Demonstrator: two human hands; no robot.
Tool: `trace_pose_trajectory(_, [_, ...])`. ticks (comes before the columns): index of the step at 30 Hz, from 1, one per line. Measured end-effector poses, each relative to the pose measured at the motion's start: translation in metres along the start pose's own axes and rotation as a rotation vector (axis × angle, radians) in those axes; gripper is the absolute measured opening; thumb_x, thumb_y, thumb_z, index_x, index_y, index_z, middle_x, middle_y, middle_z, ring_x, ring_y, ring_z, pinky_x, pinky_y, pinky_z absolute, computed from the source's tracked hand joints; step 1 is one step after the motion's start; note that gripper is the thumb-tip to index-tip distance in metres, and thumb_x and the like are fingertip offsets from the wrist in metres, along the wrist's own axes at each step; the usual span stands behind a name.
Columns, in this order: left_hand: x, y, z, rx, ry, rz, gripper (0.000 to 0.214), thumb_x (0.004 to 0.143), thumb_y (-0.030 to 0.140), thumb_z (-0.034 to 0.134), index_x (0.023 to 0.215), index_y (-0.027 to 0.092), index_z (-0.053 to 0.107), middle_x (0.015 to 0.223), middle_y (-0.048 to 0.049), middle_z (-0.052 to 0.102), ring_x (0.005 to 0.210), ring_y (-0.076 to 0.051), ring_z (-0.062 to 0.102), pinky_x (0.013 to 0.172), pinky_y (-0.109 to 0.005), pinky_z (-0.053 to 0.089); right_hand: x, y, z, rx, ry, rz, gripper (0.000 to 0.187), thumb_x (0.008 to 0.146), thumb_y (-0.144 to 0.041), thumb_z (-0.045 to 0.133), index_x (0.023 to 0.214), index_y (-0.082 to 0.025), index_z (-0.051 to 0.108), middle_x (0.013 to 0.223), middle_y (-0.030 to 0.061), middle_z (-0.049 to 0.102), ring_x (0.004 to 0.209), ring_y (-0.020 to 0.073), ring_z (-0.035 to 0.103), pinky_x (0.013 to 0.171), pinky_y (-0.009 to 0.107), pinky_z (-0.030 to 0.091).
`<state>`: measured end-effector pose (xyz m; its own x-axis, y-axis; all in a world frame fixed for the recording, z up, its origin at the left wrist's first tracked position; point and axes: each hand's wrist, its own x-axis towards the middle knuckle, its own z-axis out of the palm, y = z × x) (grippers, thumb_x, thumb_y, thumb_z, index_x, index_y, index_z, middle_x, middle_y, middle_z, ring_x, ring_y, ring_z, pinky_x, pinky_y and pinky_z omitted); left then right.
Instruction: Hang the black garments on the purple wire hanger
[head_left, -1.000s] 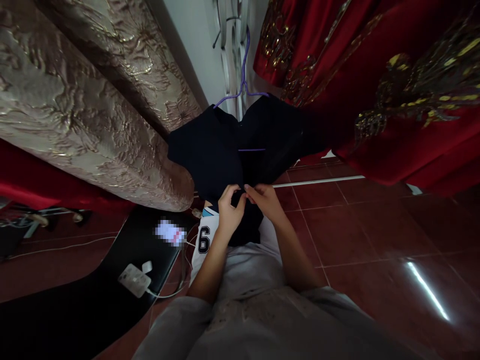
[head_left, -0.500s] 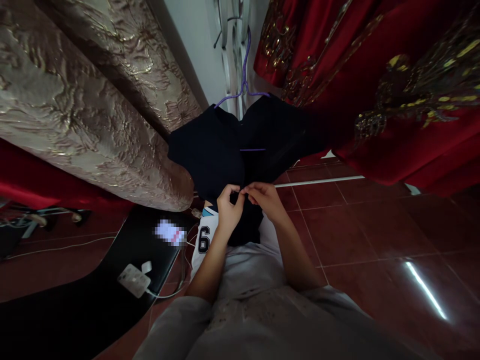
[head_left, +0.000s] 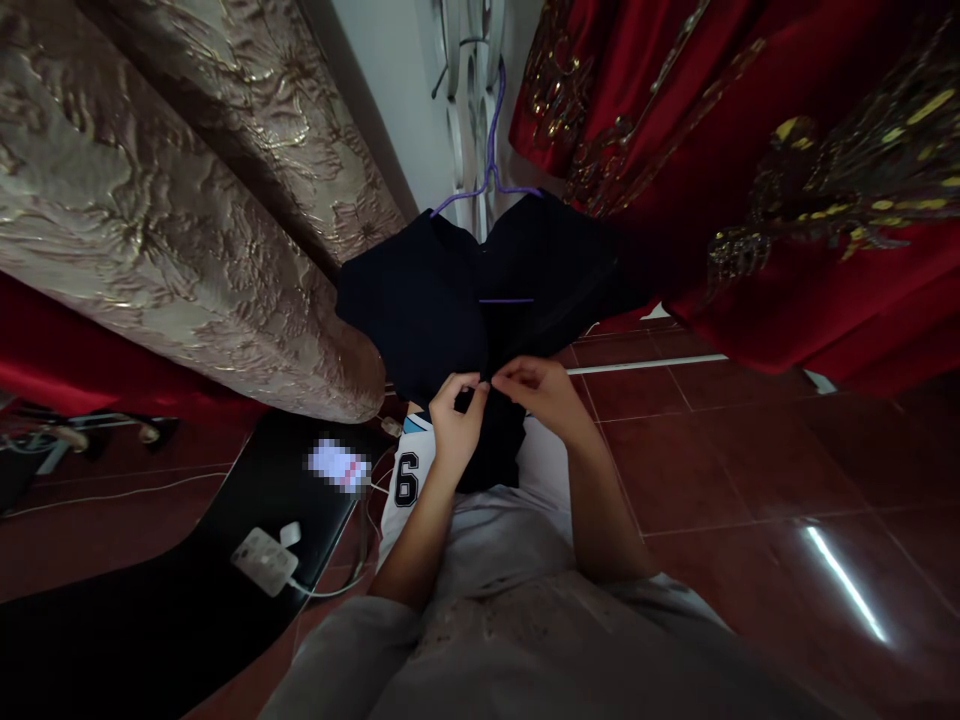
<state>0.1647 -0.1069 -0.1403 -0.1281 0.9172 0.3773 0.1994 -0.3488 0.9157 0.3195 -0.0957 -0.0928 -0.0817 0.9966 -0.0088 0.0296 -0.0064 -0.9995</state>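
A dark navy short-sleeved shirt [head_left: 420,300] hangs in front of me on a purple hanger [head_left: 492,150]. Its front is parted at the neck, and the hanger's lower bar shows across the gap. My left hand [head_left: 454,425] pinches the shirt's front edge low down, thumb and forefinger together. Just right of it, my right hand [head_left: 544,395] is closed in a pinch, its fingertips a little apart from the left thumb. Whatever lies between the right fingertips is too small and dark to make out. The shirt's lower part drapes over my lap.
Left stands a black bench [head_left: 187,590] with a lit phone [head_left: 337,465], a white power bank [head_left: 264,562] and cables. Beige brocade cloth [head_left: 187,220] hangs left, red sequinned dresses [head_left: 750,300] right. A white rail [head_left: 645,364] runs low above the red tiles.
My right hand has drawn slightly right, away from the left fingertips, opening a small gap. My left hand stays at the shirt's edge.
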Motion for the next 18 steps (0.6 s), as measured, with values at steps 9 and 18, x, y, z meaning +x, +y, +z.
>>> trace_pose_trajectory(9, [0.001, 0.011, -0.003, 0.078, -0.005, 0.107, 0.010, 0.095, 0.020, 0.066, 0.099, 0.020, 0.076, 0.089, -0.0042, 0.071, 0.084, -0.017, 0.066, 0.078, -0.030, 0.054, -0.003, 0.016, 0.005, -0.268, 0.035, -0.082, 0.028, 0.087, -0.048, 0.073, 0.084, -0.020, 0.073, 0.067, 0.0007, 0.065, 0.061, 0.0125, 0.055, 0.056, 0.026, 0.036])
trace_pose_trajectory(18, [0.004, 0.008, 0.001, 0.126, -0.012, 0.152, 0.009, 0.097, 0.020, 0.064, 0.092, 0.018, 0.071, 0.084, -0.0029, 0.068, 0.079, -0.015, 0.064, 0.075, -0.027, 0.051, 0.008, -0.010, 0.003, 0.085, -0.088, 0.061, 0.029, 0.078, -0.045, 0.076, 0.072, -0.017, 0.073, 0.049, -0.0023, 0.055, 0.045, 0.0075, 0.043, 0.047, 0.025, 0.029])
